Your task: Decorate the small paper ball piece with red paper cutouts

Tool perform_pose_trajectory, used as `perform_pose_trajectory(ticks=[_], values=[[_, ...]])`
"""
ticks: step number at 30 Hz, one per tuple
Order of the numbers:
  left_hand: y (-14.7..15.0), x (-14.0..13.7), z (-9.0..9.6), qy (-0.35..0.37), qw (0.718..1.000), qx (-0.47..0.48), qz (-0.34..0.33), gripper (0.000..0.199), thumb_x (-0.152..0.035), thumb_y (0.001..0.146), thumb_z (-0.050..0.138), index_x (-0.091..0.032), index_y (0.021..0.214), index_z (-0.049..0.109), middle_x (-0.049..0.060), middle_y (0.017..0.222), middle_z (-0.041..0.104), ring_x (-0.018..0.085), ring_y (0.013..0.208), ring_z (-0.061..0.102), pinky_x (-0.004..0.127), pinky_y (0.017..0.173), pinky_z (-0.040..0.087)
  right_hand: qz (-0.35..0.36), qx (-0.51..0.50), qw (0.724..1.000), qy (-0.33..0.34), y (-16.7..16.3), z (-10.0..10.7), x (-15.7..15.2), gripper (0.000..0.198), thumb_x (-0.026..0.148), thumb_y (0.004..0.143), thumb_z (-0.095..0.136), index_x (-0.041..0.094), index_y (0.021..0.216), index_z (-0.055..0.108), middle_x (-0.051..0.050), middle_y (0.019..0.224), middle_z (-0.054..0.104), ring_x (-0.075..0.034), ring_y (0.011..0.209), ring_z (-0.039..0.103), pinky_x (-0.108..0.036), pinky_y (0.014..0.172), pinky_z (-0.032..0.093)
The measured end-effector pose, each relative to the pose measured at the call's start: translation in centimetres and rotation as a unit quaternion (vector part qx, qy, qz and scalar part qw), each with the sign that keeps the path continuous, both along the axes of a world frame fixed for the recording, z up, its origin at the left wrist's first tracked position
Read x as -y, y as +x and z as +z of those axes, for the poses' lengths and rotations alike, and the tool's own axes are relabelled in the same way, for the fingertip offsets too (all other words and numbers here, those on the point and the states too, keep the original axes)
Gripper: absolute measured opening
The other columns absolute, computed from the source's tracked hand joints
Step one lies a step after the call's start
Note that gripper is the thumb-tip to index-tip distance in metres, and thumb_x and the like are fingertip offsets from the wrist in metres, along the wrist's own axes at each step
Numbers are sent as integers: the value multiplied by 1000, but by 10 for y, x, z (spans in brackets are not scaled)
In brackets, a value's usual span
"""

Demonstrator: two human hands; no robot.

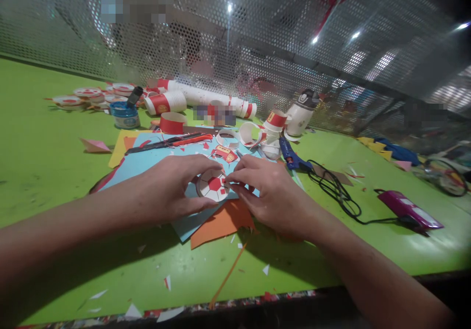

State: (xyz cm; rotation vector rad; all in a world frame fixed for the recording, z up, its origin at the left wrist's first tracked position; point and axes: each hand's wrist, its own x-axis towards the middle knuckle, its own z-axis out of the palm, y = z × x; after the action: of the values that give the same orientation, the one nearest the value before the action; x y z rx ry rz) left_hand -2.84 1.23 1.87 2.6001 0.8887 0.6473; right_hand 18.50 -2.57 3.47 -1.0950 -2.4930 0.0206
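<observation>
Between the thumb and fingers of my left hand (180, 184) sits a round paper cup base (213, 184). Its white face carries a red shape in the middle, black lines and small red pieces at the right side. My right hand (263, 186) pinches at the base's right edge; what its fingertips hold is too small to make out. Light blue paper (147, 167) and orange paper (221, 223) lie beneath the hands. Just beyond them are red paper scraps (226, 153) and cut white cup rings (251, 134).
A utility knife (191, 139) lies on the blue paper. Behind stand a blue-lidded jar (125, 115), stacked paper cups (167, 103) and a white bottle (300, 115). At right are a blue glue gun (292, 157), its black cord and a purple power strip (410, 210). Finished-looking discs (88, 93) sit far left.
</observation>
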Motion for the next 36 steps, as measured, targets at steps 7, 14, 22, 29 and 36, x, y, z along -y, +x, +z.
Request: perform_pose_trajectory(ticks=[7,14,22,29,36], values=[[-2,-2,-1,1,1000,-8,-5,32,-35,77,61,-15,103,60,8,98,68,24,86,62,35,75,46,-3,-39,999,29,-1,1,-2,14,9,87,54,12,82,67,-6,79,59,-15,71,53,-27,63,38],[0,1,1,-20,1000,-3,-7,31,-33,77,61,-16,103,60,6,94,67,22,83,62,32,73,46,-53,-47,997,-13,-4,0,-1,6,12,81,62,15,77,60,-3,79,54,-14,69,49,-27,62,37],[-1,1,0,-15,999,-8,-30,25,-34,80,62,-17,98,61,5,91,67,20,79,62,30,69,44,-99,-80,987,-101,-9,2,-4,10,12,78,65,16,73,58,-2,78,58,-13,69,51,-26,63,38],[0,0,-3,-2,999,3,-47,22,-34,80,63,-21,99,62,5,91,68,19,79,62,28,68,44,-122,-88,979,-139,-12,2,-2,9,13,78,65,16,71,61,-1,74,60,-12,68,52,-27,62,37],[1,1,-1,-4,999,14,-52,23,-35,81,62,-22,100,63,3,84,67,18,74,61,28,67,44,-125,-105,973,-164,-12,2,-2,7,14,79,64,16,72,61,0,73,60,-12,68,51,-26,60,36]])
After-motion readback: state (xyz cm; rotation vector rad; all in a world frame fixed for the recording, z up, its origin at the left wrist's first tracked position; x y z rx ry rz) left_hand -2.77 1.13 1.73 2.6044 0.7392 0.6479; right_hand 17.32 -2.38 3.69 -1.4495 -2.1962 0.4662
